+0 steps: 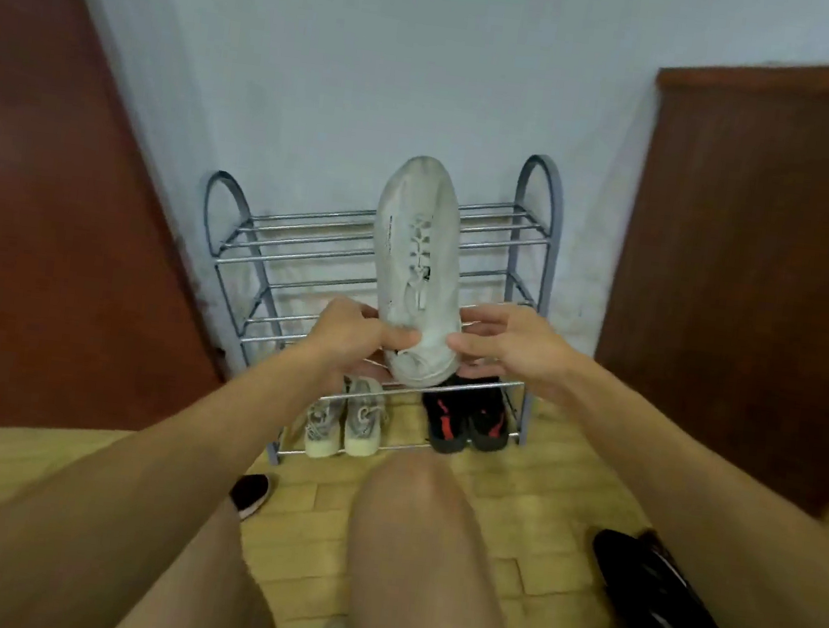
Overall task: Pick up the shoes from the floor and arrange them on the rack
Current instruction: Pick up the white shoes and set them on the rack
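Both hands, left hand (354,330) and right hand (507,345), grip a white sneaker (421,263) by its heel before the rack (535,209), whose bottom shelf holds two pairs, while black shoes (668,606) remain on the floor (509,510).

A single wide-angle head view looks forward and steeply down from above the person's knee (406,545), close to the floor (511,485), facing the rack (523,295) against the wall (357,75).
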`<action>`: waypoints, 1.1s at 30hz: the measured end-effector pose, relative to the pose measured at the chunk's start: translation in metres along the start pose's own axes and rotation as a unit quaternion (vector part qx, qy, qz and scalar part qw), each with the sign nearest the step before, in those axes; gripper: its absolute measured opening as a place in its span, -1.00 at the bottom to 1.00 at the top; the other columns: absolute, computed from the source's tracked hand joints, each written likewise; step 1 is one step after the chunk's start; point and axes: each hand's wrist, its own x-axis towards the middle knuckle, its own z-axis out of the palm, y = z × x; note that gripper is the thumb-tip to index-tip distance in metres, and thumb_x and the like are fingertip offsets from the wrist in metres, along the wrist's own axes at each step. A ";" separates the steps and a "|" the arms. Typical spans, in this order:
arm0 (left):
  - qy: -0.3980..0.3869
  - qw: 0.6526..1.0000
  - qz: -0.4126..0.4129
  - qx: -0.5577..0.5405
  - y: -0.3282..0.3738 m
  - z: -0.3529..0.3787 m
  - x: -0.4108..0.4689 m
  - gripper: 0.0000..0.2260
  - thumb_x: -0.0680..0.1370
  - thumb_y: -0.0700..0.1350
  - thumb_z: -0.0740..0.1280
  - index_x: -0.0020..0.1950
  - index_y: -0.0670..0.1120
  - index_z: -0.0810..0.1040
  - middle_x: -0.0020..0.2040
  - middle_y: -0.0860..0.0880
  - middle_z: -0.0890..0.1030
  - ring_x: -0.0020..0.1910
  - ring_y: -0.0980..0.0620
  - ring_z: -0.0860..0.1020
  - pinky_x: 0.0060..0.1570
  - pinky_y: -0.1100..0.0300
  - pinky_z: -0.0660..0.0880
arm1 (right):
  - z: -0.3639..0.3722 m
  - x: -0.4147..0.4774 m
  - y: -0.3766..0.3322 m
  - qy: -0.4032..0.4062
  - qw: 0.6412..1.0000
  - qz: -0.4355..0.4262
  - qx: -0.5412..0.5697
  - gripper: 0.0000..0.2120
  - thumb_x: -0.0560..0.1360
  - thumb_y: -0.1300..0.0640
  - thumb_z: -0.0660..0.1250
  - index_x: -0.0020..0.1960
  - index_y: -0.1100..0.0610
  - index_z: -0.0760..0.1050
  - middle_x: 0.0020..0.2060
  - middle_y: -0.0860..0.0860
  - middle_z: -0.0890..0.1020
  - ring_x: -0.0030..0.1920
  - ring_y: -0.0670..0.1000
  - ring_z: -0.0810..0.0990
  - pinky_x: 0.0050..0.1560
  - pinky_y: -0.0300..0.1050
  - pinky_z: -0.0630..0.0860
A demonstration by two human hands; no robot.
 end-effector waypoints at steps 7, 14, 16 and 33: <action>-0.108 0.982 -0.089 -0.124 -0.029 0.144 -0.012 -0.73 0.44 -0.37 0.41 0.14 -0.25 0.58 -0.05 -0.10 0.68 -0.12 -0.06 0.65 -0.17 0.01 0.66 | -0.117 -0.082 0.114 0.176 0.974 0.135 0.038 -0.75 0.54 0.05 0.36 0.16 0.14 0.57 0.05 0.08 0.68 0.03 0.09 0.68 -0.06 -0.07 0.63; -0.193 0.954 -0.222 -0.053 -0.131 0.253 -0.045 -0.67 0.49 -0.38 0.35 0.25 -0.25 0.51 0.12 -0.14 0.62 0.02 -0.11 0.61 -0.06 -0.01 0.61 | -0.146 -0.181 0.257 0.249 0.917 0.309 0.041 -0.72 0.57 0.15 0.32 0.25 0.23 0.51 -0.01 0.11 0.65 -0.10 0.05 0.64 -0.11 -0.13 0.60; -0.200 0.946 -0.254 -0.032 -0.163 0.271 -0.052 -0.64 0.46 -0.38 0.38 0.25 -0.25 0.52 0.12 -0.16 0.63 -0.09 -0.08 0.62 -0.35 0.08 0.61 | -0.139 -0.204 0.286 0.267 0.898 0.348 0.039 -0.74 0.58 0.19 0.30 0.23 0.26 0.53 -0.05 0.11 0.63 -0.13 0.06 0.62 -0.12 -0.12 0.57; -0.156 0.909 -0.355 0.155 -0.278 0.247 -0.085 -0.63 0.49 -0.35 0.37 0.30 -0.28 0.49 0.17 -0.25 0.59 0.11 -0.21 0.59 0.05 -0.09 0.59 | -0.018 -0.297 0.412 0.079 0.818 0.550 -0.150 -0.40 0.51 -0.15 0.30 0.40 0.21 0.35 0.27 0.12 0.50 0.21 0.10 0.54 0.08 -0.08 0.52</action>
